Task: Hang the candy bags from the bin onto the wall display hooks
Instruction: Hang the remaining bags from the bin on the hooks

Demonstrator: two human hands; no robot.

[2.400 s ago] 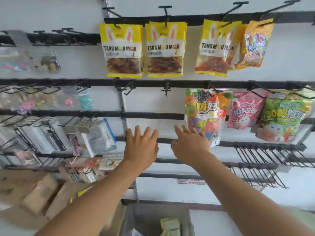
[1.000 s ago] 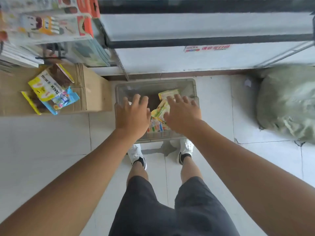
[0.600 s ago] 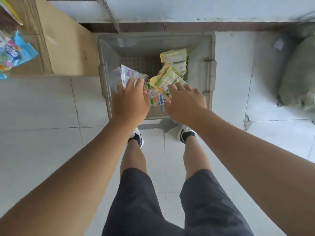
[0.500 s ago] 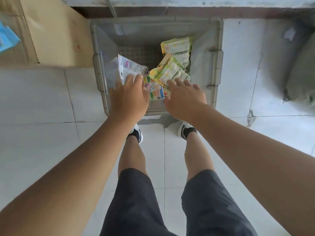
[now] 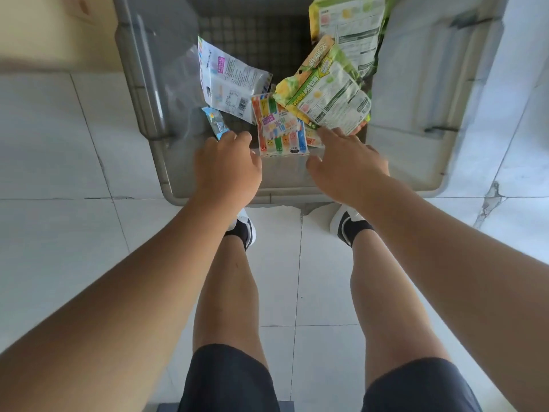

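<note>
Head view: our right grip [image 5: 347, 165], wide, by the striped candy bag [image 5: 279, 129]; left grip [image 5: 227, 168], we cannot tell. Ahead, the overlapping green bag [image 5: 329, 96] may drag along.

We see bright even light, soft shadow under the bin [image 5: 416, 93], edges bowed, upper left blurred.

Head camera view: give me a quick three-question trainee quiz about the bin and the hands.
1. True or false: the bin is empty.
2. Which colour of bag lies nearest the gap between the left hand and the right hand? A white, B rainbow-striped, C green.
3. Fill in: the small blue packet lies by the ____ hand.
Key: 1 false; 2 B, the rainbow-striped bag; 3 left.
</note>
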